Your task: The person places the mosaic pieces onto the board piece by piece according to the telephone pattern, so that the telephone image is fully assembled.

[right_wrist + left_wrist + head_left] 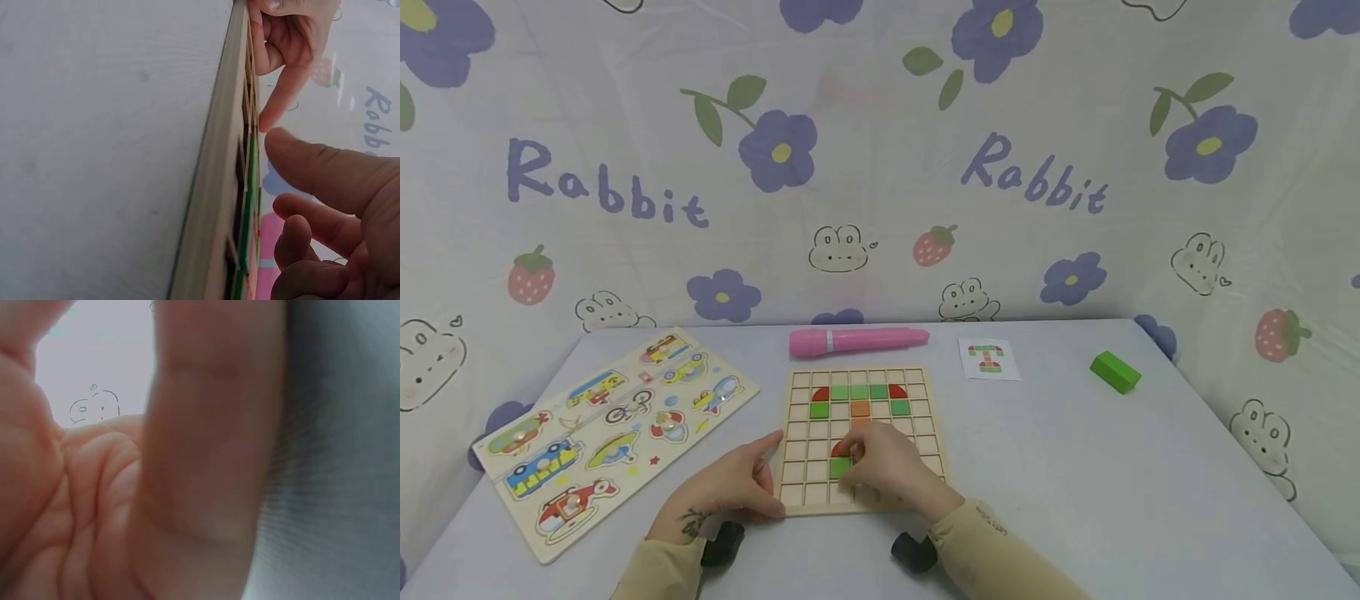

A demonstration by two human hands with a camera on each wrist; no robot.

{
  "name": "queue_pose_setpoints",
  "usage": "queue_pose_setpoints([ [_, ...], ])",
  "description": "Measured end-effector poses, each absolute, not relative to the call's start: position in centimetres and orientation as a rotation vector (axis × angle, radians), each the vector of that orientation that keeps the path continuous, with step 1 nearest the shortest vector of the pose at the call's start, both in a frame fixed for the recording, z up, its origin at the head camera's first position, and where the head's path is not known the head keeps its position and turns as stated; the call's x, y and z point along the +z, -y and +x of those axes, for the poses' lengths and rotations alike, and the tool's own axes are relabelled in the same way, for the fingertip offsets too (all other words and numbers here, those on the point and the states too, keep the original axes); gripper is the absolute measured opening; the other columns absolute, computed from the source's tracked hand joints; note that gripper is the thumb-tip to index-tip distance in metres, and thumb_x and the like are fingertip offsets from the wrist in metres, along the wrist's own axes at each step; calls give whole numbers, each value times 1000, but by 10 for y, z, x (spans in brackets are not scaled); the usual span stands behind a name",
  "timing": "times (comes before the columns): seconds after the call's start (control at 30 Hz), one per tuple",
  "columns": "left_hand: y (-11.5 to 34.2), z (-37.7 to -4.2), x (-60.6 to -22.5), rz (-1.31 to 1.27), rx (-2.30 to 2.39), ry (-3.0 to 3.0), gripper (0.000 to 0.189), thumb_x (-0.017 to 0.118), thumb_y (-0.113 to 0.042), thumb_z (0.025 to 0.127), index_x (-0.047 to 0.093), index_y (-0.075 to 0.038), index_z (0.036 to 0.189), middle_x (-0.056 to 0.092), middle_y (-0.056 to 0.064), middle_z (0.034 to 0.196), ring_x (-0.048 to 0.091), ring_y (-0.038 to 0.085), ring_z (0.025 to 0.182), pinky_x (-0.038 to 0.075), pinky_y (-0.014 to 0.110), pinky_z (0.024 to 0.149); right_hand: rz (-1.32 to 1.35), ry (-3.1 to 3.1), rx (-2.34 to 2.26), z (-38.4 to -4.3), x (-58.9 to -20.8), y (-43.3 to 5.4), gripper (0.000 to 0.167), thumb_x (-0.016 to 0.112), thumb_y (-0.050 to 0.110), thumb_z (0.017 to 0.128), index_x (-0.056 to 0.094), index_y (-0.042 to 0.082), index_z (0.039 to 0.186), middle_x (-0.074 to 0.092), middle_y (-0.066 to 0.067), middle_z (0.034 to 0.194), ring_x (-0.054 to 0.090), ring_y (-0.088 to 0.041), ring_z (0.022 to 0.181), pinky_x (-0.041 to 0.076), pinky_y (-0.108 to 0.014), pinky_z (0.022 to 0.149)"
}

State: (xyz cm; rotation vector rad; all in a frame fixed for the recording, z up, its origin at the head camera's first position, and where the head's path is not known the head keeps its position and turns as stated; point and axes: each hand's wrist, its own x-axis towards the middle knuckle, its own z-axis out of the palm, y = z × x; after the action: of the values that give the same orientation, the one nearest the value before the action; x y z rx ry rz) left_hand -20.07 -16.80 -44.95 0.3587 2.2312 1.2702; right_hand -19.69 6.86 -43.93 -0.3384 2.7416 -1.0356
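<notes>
A square wooden grid board (796, 471) lies flat in front of me, with red, green and orange tiles set in its cells. At its left edge is my left hand (730, 483), index fingertip and thumb touching the rim near the front corner. My right hand (887, 467) is over the lower middle of the board, fingertips close by a green square tile (840, 468) and a red rounded tile (837, 450). In the right wrist view its thumb (312, 165) and index finger stand apart with nothing between them. The right hand hides some cells.
A wooden vehicle puzzle board (655, 450) lies at the left. Behind the grid are a pink pen-shaped object (872, 341) and a pattern card (989, 358). A green block (1115, 372) stands at the far right. A printed curtain (880, 167) hangs behind the table.
</notes>
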Motion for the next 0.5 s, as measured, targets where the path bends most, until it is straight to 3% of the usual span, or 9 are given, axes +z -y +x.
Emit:
queue_pose_setpoints([
  [0.27, 169, -201, -452, 346, 1255, -2255, 107, 82, -8, 61, 17, 1, 146, 55, 3, 66, 50, 11, 53, 41, 25, 49, -390, -2722, -1091, -194, -435, -71, 37, 82, 19, 65, 68, 16, 99, 52, 3, 68, 46, -12, 62, 35, -26, 55],
  [0.5, 169, -202, -452, 332, 1248, -2256, 107, 82, -10, 62, 18, -1, 147, 56, 3, 66, 51, 12, 53, 42, 25, 49, -374, -2771, -1148, -200, -437, -83, 35, 79, 20, 69, 67, 14, 102, 56, 1, 77, 48, -13, 72, 38, -27, 61],
])
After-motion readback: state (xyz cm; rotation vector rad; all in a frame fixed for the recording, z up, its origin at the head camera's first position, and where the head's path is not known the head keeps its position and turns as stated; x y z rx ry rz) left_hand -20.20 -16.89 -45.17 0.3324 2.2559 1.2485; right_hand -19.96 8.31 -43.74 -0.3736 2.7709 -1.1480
